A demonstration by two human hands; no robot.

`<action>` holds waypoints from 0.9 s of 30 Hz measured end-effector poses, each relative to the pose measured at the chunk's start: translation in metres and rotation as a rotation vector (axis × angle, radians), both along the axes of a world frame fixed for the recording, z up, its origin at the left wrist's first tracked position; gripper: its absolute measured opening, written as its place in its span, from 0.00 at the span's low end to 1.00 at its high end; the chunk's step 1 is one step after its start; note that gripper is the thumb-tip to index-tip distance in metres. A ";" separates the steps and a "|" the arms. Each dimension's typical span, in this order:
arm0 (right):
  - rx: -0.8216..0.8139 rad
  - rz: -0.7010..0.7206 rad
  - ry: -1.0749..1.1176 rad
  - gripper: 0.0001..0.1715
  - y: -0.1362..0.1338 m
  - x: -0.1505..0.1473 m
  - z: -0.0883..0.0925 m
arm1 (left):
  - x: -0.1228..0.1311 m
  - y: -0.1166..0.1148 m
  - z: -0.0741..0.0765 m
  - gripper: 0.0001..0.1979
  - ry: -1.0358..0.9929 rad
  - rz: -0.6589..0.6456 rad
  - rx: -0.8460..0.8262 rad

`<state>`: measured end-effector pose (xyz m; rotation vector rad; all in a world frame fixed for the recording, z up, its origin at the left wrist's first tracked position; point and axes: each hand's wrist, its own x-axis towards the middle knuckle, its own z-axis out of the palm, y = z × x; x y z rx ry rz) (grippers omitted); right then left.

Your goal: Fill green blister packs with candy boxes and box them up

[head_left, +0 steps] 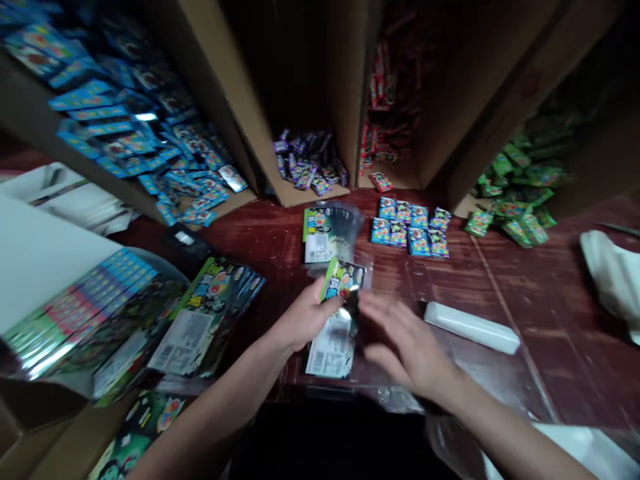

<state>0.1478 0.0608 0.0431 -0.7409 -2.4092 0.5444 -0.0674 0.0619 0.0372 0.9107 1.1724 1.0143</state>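
Note:
My left hand (306,317) grips a green and black printed packet (334,343) with a white label panel, its thumb pressed on the front. My right hand (407,340), a little blurred, is at the packet's right side, fingers stretched out and thumb apart; whether its fingertips touch the edge I cannot tell. Just beyond the held packet lies a fanned stack of similar printed packets (317,233). Small blue and purple sachets (419,241) lie in pairs on the table to the right of that stack.
Cardboard boxes along the back hold blue sachets (135,143), purple sachets (310,160), red sachets (383,100) and green sachets (530,173). More printed packets (200,313) lie at left, beside a bin of filled packs (85,307). A white roll (473,327) lies at right.

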 end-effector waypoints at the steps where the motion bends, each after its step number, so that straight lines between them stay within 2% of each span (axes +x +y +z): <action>1: -0.008 -0.117 -0.007 0.31 0.011 0.001 0.002 | 0.006 0.000 0.001 0.19 0.063 -0.071 0.045; 3: -0.022 -0.285 -0.036 0.24 0.031 0.004 0.005 | 0.016 -0.002 0.002 0.18 0.165 -0.182 0.108; 5: -0.060 -0.328 -0.076 0.20 0.045 0.006 0.007 | 0.022 -0.004 0.002 0.18 0.236 -0.260 0.140; 7: -0.115 -0.299 -0.111 0.18 0.051 0.010 0.012 | 0.022 -0.004 0.002 0.18 0.296 -0.340 0.164; 11: -0.258 -0.136 -0.135 0.10 0.054 0.022 0.028 | 0.018 -0.004 0.003 0.16 0.358 -0.486 0.174; 14: -0.375 -0.078 -0.122 0.07 0.053 0.028 0.036 | 0.014 -0.006 0.005 0.13 0.322 -0.538 0.106; 16: -0.483 -0.028 -0.125 0.09 0.052 0.030 0.037 | 0.011 -0.007 0.006 0.14 0.250 -0.610 0.037; 18: -0.570 0.003 -0.154 0.10 0.051 0.031 0.038 | 0.006 -0.009 0.009 0.18 0.158 -0.718 -0.004; 20: -0.611 0.030 -0.169 0.07 0.050 0.035 0.041 | 0.002 -0.012 0.012 0.27 0.094 -0.795 -0.001; 22: -0.640 0.125 -0.122 0.05 0.049 0.040 0.046 | 0.000 -0.013 0.015 0.32 0.094 -0.793 -0.014; 24: -0.644 0.234 -0.040 0.05 0.047 0.047 0.050 | 0.001 -0.013 0.017 0.28 0.126 -0.738 -0.073; 25: -0.628 0.240 -0.005 0.05 0.045 0.049 0.050 | 0.003 -0.012 0.018 0.26 0.138 -0.702 -0.099; 27: -0.561 0.090 0.074 0.06 0.042 0.051 0.044 | 0.009 -0.008 0.018 0.21 0.153 -0.610 -0.109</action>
